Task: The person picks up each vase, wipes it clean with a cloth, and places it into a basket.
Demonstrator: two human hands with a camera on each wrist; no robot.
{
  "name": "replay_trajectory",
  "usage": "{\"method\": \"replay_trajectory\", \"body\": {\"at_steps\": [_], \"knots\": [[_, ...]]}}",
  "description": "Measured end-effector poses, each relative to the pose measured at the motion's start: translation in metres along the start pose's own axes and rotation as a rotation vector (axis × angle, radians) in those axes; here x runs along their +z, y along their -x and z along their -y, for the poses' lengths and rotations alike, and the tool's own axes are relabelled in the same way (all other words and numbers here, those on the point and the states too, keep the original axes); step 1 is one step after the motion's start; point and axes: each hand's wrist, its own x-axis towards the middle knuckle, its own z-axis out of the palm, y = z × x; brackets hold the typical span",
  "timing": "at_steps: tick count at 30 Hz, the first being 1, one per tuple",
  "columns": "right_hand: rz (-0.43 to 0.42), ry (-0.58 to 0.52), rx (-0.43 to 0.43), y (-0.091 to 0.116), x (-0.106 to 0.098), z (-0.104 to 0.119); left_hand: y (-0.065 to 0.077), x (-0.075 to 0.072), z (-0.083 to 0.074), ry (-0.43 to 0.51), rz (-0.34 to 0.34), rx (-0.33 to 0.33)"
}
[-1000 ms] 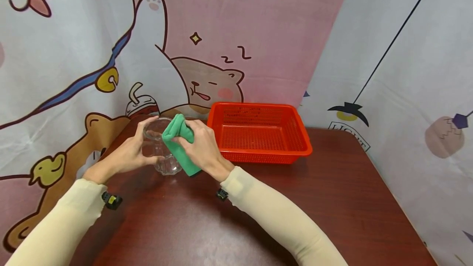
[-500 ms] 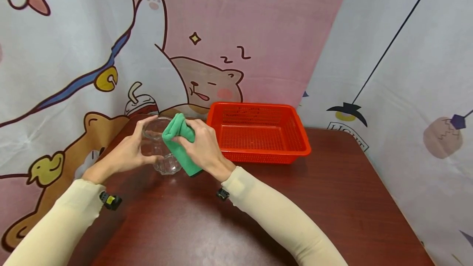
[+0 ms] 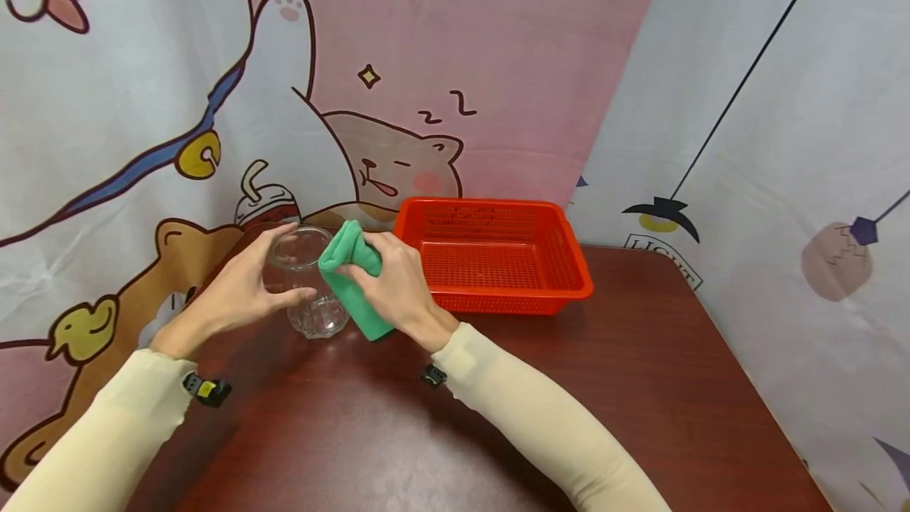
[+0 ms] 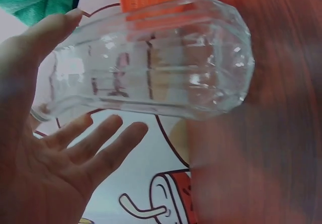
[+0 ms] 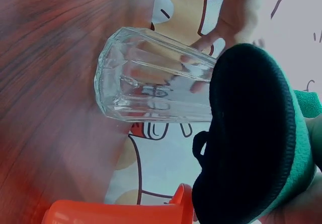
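A clear, faceted glass jar [image 3: 317, 316] stands upright at the back left of the table, its mouth facing up. My left hand [image 3: 231, 288] holds it near the top, the thumb on the near side and a fingertip at the rim. In the left wrist view the other fingers [image 4: 108, 146] spread out beside the glass [image 4: 166, 68]. Just right of the jar, my right hand [image 3: 398, 279] grips a folded green cloth [image 3: 361, 303] that overlaps the jar's edge. The cloth's dark side [image 5: 251, 133] fills much of the right wrist view and hides the jar's mouth there.
A red plastic basket [image 3: 498, 300] with perforated walls sits behind and right of my right hand. The dark reddish-brown table [image 3: 554, 385] has a right edge running diagonally. A cartoon-printed curtain [image 3: 512, 85] hangs directly behind the table.
My right hand and the cloth have shifted slightly to the right, showing more of the jar. My left hand keeps its hold on the jar. The head view has turned slightly.
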Motion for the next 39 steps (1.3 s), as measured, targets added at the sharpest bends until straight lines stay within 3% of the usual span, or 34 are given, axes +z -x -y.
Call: {"method": "replay_trajectory", "body": {"at_steps": [6,12,18,27,39], "knots": [[-0.002,0.001,-0.004,0.005,-0.005,-0.004,-0.006,-0.007,-0.016,-0.058,-0.095,-0.027],[0.009,-0.002,0.006,0.012,-0.01,-0.007,-0.011,-0.011,-0.032,-0.102,-0.086,-0.151],[0.026,0.002,0.008,0.017,-0.013,-0.01,-0.014,-0.012,-0.04,-0.142,-0.073,-0.189],[0.041,0.006,0.014,0.023,-0.016,-0.014,-0.015,-0.016,-0.041,-0.131,-0.043,-0.184],[0.054,-0.003,0.03,0.027,-0.018,-0.013,-0.014,-0.019,-0.03,-0.061,0.015,-0.108]]}}
